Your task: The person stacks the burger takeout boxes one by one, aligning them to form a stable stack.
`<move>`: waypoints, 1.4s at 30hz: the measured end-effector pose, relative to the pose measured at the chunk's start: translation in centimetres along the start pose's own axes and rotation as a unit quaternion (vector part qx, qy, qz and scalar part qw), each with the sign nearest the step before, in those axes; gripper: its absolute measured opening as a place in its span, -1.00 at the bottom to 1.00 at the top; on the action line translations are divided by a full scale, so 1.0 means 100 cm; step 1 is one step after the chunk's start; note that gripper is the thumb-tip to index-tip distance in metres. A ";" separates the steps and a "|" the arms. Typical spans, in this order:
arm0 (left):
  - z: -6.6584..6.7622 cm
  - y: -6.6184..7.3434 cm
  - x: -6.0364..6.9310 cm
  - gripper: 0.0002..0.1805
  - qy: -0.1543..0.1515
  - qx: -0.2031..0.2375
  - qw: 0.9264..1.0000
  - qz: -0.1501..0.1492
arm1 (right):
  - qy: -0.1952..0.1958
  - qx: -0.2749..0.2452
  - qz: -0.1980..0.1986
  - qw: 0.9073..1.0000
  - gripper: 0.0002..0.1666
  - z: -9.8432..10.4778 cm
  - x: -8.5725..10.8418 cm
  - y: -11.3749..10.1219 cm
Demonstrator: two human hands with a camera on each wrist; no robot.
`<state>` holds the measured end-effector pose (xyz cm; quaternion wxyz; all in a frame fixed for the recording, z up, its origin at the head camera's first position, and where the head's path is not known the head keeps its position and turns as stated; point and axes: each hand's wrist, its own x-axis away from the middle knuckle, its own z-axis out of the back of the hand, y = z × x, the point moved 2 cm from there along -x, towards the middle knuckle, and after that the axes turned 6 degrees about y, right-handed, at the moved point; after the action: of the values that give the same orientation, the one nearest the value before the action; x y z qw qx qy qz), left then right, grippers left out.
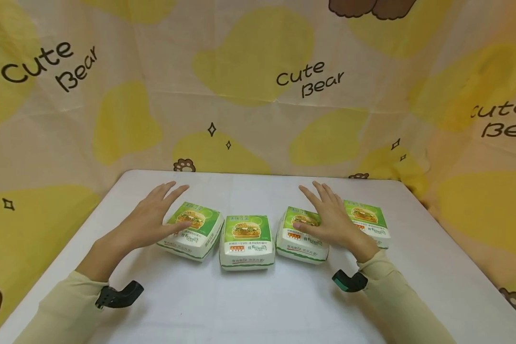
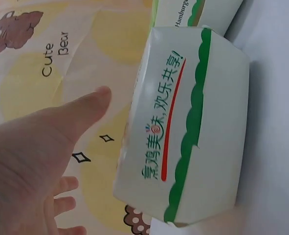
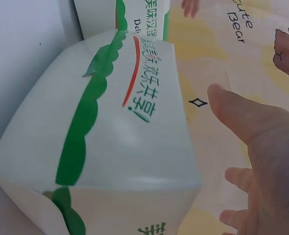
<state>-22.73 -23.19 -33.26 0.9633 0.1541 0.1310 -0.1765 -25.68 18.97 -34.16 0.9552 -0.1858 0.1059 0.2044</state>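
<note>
Several white-and-green hamburger cartons stand in a row on the white table. My left hand (image 1: 144, 222) hovers at the leftmost carton (image 1: 199, 227), fingers spread and thumb over its lid. In the left wrist view a gap shows between the thumb (image 2: 88, 105) and that carton. Beside it stands a second carton (image 1: 247, 243), with no hand on it. My right hand (image 1: 333, 217) is spread above the third carton (image 1: 301, 248); its thumb (image 3: 237, 110) appears apart from the carton in the right wrist view. Partly behind this hand is the rightmost carton (image 1: 371, 217). Neither hand holds anything.
The white table (image 1: 241, 310) has its far edge against a yellow-patterned cloth (image 1: 249, 62) printed with "Cute Bear". Black bands (image 1: 119, 295) with small mounts sit on both wrists, over pale sleeves.
</note>
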 end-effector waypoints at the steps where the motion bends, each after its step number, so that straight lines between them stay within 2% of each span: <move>1: 0.000 -0.002 0.001 0.01 -0.001 0.006 1.000 0.003 | -0.002 -0.001 0.002 1.000 0.14 -0.001 0.000 -0.001; 7: -0.004 -0.016 0.005 0.00 -0.018 0.068 0.997 0.018 | -0.016 -0.008 0.003 1.000 0.09 -0.003 0.001 -0.005; 13: -0.010 -0.031 0.007 -0.15 -0.037 0.153 0.987 0.020 | -0.031 -0.019 0.003 0.999 0.08 -0.004 0.002 -0.007; 15: -0.011 -0.034 0.009 -0.16 -0.048 0.171 0.984 0.030 | -0.032 -0.023 0.009 0.999 0.07 -0.004 0.002 -0.007; 21: -0.015 -0.040 0.008 -0.11 -0.094 0.223 0.969 0.057 | -0.030 -0.032 0.028 0.999 0.07 -0.005 0.004 -0.007; 27: -0.020 -0.043 0.001 -0.06 -0.130 0.277 0.951 0.047 | -0.027 -0.040 0.025 0.999 0.10 -0.004 0.005 -0.008; 31: -0.024 -0.042 0.002 0.09 -0.174 0.291 0.940 0.042 | -0.024 -0.042 0.023 0.999 0.09 -0.003 0.006 -0.009; 34: -0.028 -0.042 0.003 0.20 -0.196 0.296 0.934 0.040 | -0.024 -0.043 0.023 0.998 0.08 -0.004 0.006 -0.009; 38: -0.033 -0.042 0.006 0.22 -0.187 0.299 0.935 0.035 | -0.028 -0.043 0.017 0.999 0.08 -0.003 0.005 -0.009; 42: -0.037 -0.043 0.008 0.15 -0.149 0.281 0.947 0.040 | -0.030 -0.041 0.010 0.999 0.08 -0.002 0.005 -0.010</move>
<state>-24.35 -25.96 -37.99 0.8957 0.3958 -0.0755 -0.1881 -24.86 18.22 -34.13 0.9475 -0.2172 0.0709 0.2236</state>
